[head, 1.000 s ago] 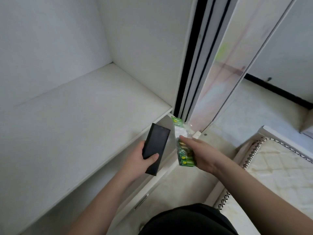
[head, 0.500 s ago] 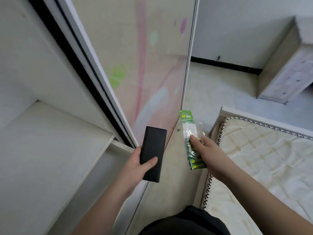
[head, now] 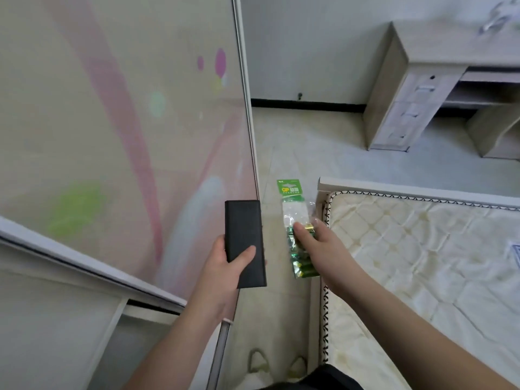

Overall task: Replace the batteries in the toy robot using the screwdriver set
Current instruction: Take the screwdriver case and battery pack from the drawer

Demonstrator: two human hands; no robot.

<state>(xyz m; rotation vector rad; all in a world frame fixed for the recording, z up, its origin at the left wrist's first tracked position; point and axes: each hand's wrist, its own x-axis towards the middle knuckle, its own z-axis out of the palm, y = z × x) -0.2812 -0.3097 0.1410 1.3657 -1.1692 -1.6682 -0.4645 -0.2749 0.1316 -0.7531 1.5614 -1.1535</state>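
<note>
1. Pale floor tiles [head: 284,142] ran through the middle of the room, between a wardrobe on the left and a bed on the right, up to a grey wall with a dark skirting strip.
2. At the far left stood the wardrobe's sliding door [head: 118,130], a glossy panel with faint pink, green and white shapes, its metal edge running down toward the person's hands; below its track, a white shelf [head: 56,327] of the open wardrobe showed in the lower left corner.
3. The left hand [head: 222,266] gripped a flat black case [head: 244,237], presumably the screwdriver set, upright by its lower half: the thumb lay across its front and the fingers curled behind it. The case hung in the air just in front of the door's edge.
4. Just right of the case, apart from it, the right hand [head: 320,246] pinched a clear pack of batteries [head: 298,235] with a green header card, its thumb pressed on the front of the plastic and the green cells showing beneath and below the hand. The pack hung over the floor beside the bed's near left corner.
5. The mattress [head: 416,249], cream and quilted with a dark-stitched border, filled the lower right, inside a white frame.
6. At the upper right stood a light wooden desk [head: 399,88] with drawers against the wall.
7. The toy robot could not be seen.
</note>
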